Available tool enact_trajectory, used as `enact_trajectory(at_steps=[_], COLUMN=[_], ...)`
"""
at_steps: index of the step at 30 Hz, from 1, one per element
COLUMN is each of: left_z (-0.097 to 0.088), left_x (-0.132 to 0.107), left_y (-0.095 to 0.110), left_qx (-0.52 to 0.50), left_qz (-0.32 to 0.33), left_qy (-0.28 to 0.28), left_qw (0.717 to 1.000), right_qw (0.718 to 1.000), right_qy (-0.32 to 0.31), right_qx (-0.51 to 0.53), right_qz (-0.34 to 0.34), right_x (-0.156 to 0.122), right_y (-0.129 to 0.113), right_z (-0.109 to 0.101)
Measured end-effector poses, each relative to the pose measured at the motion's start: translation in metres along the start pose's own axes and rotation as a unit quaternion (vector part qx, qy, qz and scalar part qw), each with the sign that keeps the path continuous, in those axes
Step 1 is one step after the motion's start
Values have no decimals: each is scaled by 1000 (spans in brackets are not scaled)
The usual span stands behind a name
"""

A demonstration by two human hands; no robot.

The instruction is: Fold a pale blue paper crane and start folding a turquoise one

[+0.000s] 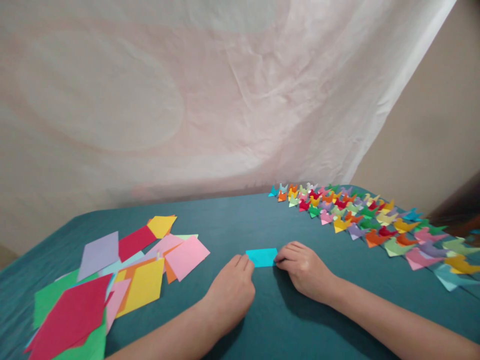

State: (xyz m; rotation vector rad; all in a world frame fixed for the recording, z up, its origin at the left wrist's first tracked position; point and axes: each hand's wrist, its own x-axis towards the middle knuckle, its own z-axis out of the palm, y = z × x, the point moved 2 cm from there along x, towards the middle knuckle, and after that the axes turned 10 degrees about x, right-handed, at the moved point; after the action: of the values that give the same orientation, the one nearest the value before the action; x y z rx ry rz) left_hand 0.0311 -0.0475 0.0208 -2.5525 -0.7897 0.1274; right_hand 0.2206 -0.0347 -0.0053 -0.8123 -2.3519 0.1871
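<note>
A blue sheet of paper (261,257), folded into a narrow rectangle, lies at the middle of the table between my two hands. My left hand (234,285) is closed, its fingertips at the paper's left end. At the opposite end, my right hand (302,265) pinches the right edge between thumb and fingers. Both hands rest low over the tabletop, and the fingers cover the two ends of the paper.
Loose coloured paper squares, among them a red sheet (71,312) and a yellow sheet (144,287), overlap on the left. Rows of small folded paper birds (341,224) stand on the right. A pale cloth (225,100) hangs behind the teal-covered table (225,220).
</note>
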Motion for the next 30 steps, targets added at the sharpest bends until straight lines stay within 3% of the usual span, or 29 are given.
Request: enact_trajectory(at_steps=[4,9,14,21,30], left_z=[0,6,16,39,33], left_x=[0,3,3,1,1], left_y=[-3,-13,-25,-30,-27], left_qx=[-14,-34,-116,-314,-421], left_qz=[-16,-69,-119,-164,-169], left_qy=[29,100,105,134,164], left_qw=[999,992,981,926,876], right_qw=[994,986,987,982,971], right_qy=[47,27,9,41,76], right_qx=[59,71,78,118,195], right_qz=[81,145,142,143,117], right_x=[0,1,1,2,2], right_y=[7,13,11,8,0], right_z=[0,3,4,1,0])
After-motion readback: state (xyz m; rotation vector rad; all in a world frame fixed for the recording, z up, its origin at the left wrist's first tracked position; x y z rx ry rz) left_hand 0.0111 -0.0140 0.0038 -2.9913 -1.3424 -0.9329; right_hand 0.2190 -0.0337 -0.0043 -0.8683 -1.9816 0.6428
